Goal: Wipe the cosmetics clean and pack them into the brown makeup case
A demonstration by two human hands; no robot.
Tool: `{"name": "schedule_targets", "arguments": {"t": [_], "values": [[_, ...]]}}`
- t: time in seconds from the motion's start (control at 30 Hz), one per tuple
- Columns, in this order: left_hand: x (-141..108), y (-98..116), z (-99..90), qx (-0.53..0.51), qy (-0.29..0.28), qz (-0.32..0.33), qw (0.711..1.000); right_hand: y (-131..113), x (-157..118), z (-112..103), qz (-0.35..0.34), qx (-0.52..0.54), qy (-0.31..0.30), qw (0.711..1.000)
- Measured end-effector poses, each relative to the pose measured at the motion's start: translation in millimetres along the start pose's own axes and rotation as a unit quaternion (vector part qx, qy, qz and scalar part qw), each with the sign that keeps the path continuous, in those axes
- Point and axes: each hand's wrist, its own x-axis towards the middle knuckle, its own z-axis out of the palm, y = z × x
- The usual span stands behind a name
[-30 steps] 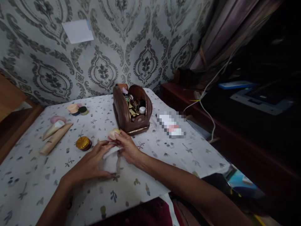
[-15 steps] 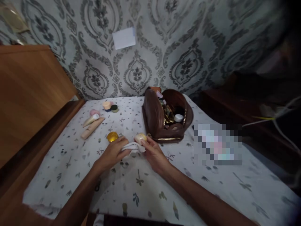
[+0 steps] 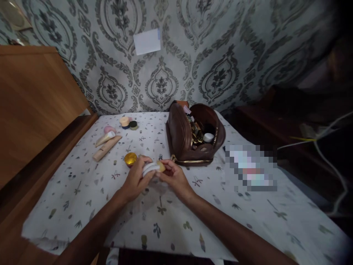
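My left hand (image 3: 138, 177) is closed around a bunched white cloth (image 3: 150, 168), perhaps a wipe. The cloth presses against a small rounded cream-yellow container (image 3: 160, 166), whose exact kind I cannot make out. Fingers of my right hand (image 3: 176, 179) pinch this container from the right side. Just beyond my left hand sits a shiny gold round pot (image 3: 130, 159). A brown leather cosmetic bag (image 3: 180, 134) stands unzipped behind my right hand, with gold items and a white-lidded jar (image 3: 208, 137) inside.
A beige tube (image 3: 107, 148), a white-capped tube (image 3: 105, 138) and a pink sponge-like item (image 3: 109, 129) lie at left. Small jars (image 3: 125, 122) stand behind them. A blurred-out object (image 3: 250, 167) lies at right. A wooden panel (image 3: 41, 95) borders the left side.
My hands have drawn closer together. The cloth now wraps against the container, which has moved slightly left and down, and my right fingers have shifted on it.
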Motion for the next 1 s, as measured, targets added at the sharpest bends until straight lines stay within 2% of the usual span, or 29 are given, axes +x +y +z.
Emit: {"name": "schedule_targets", "arguments": {"t": [0.07,0.17,0.33,0.53,0.67,0.8,1.0], "values": [[-2,-1,6.1,0.001,-0.047,0.031,0.998,2,1,-2,-0.029,-0.026,-0.003,0.999],[-3,-3,13.4,-0.013,-0.072,0.009,0.997,4,2,-6,-0.062,-0.054,0.000,0.997],[-2,-4,12.1,-0.045,-0.049,-0.057,0.996,6,2,-6,-0.082,-0.066,-0.029,0.994],[3,-1,4.2,-0.084,-0.014,-0.136,0.987,0,-3,0,-0.015,-0.006,-0.052,0.998],[5,-5,6.1,-0.120,0.005,-0.141,0.983,-7,-4,3,0.011,0.011,-0.062,0.998],[3,-6,9.3,-0.105,0.011,-0.128,0.986,-6,-5,5,0.014,0.028,-0.045,0.999],[-1,-1,12.3,-0.088,-0.009,-0.118,0.989,-5,-7,6,-0.028,-0.010,-0.028,0.999]]}}
